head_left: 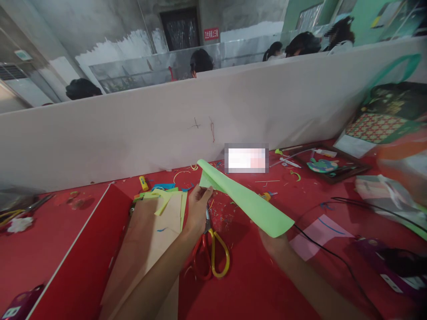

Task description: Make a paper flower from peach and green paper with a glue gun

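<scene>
A light green sheet of paper (248, 200), curled along its length, is held above the red table. My left hand (199, 202) pinches its far left corner between thumb and fingers. At the near right end, my right hand (271, 240) grips the sheet from below, its fingers mostly hidden by the paper. Scissors (220, 258) with one red and one yellow handle lie on the table below my left hand. Beside my left forearm is a stack of brown and yellow paper (160, 231) with cut strips on top.
A red upright divider (80, 258) stands at the left and a white partition (150, 129) across the back. To the right lie a pink paper piece (320, 238), a black cable (320, 244), a purple device (376, 258) and a dark tray (347, 171). Paper scraps litter the red table (247, 284).
</scene>
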Motion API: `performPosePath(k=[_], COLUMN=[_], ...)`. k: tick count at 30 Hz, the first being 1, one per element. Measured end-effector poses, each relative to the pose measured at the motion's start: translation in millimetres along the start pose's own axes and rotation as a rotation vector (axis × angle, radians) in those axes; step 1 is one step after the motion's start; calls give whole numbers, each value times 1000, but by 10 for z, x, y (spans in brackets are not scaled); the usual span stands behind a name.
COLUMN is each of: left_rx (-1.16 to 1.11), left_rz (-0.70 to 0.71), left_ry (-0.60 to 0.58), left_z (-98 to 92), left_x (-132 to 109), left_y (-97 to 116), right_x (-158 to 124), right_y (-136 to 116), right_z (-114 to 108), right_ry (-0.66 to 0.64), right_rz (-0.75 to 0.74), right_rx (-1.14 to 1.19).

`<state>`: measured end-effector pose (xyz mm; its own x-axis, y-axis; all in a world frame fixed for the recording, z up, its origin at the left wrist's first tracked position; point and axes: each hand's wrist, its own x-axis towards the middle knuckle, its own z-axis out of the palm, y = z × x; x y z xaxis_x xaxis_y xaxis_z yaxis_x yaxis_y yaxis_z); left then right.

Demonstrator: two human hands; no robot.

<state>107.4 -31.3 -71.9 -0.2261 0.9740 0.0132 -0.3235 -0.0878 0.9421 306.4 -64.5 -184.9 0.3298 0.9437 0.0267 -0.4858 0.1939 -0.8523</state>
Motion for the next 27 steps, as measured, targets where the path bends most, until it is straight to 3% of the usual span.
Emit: performPosePath(k=[5,12,18,27], left_rx=[67,53,16,30], left_rz=[52,91,71,66], left_ry=[3,-2,-31,-48], left_z=[22,63,79,120], left_x=[-46,-100,-114,-131], left_y=[53,134,102,135], right_x=[40,-7,37,30], right_y=[-182,-497,-434,-380], right_z=[74,123,57,36], right_ry=[53,-108,-143,-181], right_rz=[-7,-60,-110,-352], right_rx=[21,-245,-325,-464])
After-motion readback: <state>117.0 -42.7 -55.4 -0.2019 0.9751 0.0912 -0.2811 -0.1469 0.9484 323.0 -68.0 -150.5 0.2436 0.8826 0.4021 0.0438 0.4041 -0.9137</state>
